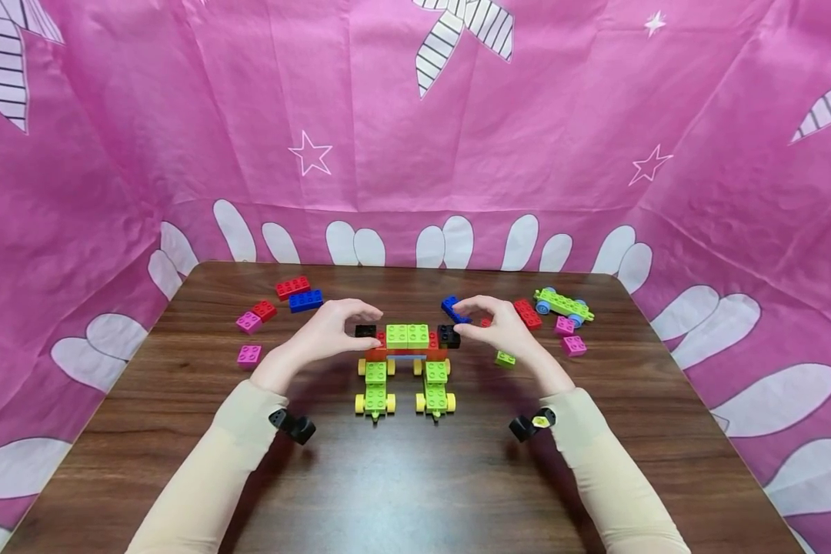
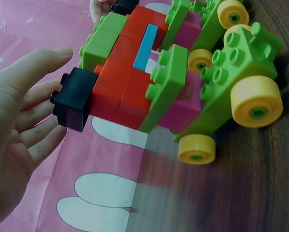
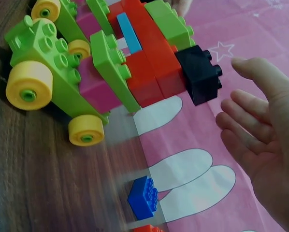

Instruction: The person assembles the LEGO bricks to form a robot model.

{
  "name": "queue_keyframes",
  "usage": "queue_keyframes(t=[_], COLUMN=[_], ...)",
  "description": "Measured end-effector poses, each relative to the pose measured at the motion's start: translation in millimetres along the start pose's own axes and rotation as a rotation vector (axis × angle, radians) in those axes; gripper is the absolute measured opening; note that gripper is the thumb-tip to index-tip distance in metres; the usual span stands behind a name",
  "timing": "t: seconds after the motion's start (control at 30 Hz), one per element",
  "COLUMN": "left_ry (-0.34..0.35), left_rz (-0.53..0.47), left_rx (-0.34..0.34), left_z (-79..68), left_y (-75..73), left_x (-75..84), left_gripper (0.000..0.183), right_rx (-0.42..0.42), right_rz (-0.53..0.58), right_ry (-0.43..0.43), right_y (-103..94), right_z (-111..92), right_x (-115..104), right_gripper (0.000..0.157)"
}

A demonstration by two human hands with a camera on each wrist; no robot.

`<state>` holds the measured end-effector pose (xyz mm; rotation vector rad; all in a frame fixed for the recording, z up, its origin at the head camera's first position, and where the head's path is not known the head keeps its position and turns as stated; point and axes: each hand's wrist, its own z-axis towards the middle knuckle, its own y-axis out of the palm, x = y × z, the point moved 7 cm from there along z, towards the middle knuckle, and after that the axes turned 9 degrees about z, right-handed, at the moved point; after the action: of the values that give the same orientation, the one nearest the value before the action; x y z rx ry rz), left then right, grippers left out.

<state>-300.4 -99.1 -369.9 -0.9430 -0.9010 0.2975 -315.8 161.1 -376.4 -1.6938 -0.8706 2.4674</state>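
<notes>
A block build stands mid-table in the head view. Two lime-green wheeled bases (image 1: 375,396) with yellow wheels (image 2: 257,101) carry magenta bricks (image 3: 97,87) and upright-looking green ones. Red bricks (image 2: 118,77) bridge across above them, with a thin blue piece (image 2: 145,47) between. Green bricks (image 1: 407,335) top the red span. One black brick (image 2: 76,99) caps the left end, another black brick (image 3: 198,75) the right. My left hand (image 1: 328,332) curves around the left black brick, thumb apart from the fingers. Beside the right black brick, my right hand (image 1: 497,329) has loosely bent fingers and holds nothing.
Red, blue and pink bricks (image 1: 249,355) lie scattered at the left back. Toward the right back are a blue brick (image 1: 452,309), a red brick (image 1: 527,314), pink bricks (image 1: 574,345), a small green brick (image 1: 505,359) and a green base (image 1: 561,303) with blue wheels.
</notes>
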Motion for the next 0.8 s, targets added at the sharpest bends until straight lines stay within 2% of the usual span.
queue_keyframes(t=[0.07,0.2,0.3,0.57,0.8], left_ry=[0.001,-0.002,-0.01,-0.026,-0.036], left_rz=[-0.005,-0.008,0.0,0.003,0.01], left_rx=[0.005,0.007,0.005,0.006,0.01], left_z=[-2.3,-6.4,-9.0,-13.5,-14.5], left_y=[-0.5,-1.0,-1.5,-3.2,-2.5], left_x=[-3.1,-6.7,-7.8,-10.7,-12.7], left_gripper=[0.043,0.043,0.044,0.041,0.038], right_rx=[0.028,0.078,0.101,0.152,0.133], right_rz=[-0.006,-0.012,-0.031,-0.082,-0.107], right_ry=[0.002,0.017,0.032,0.115,0.2], right_y=[-3.7,-11.4,-16.0,-24.3,-21.1], right_z=[1,5,10,22,31], right_x=[-8,-1,17,41,66], right_gripper=[0.03,0.029,0.029,0.027,0.035])
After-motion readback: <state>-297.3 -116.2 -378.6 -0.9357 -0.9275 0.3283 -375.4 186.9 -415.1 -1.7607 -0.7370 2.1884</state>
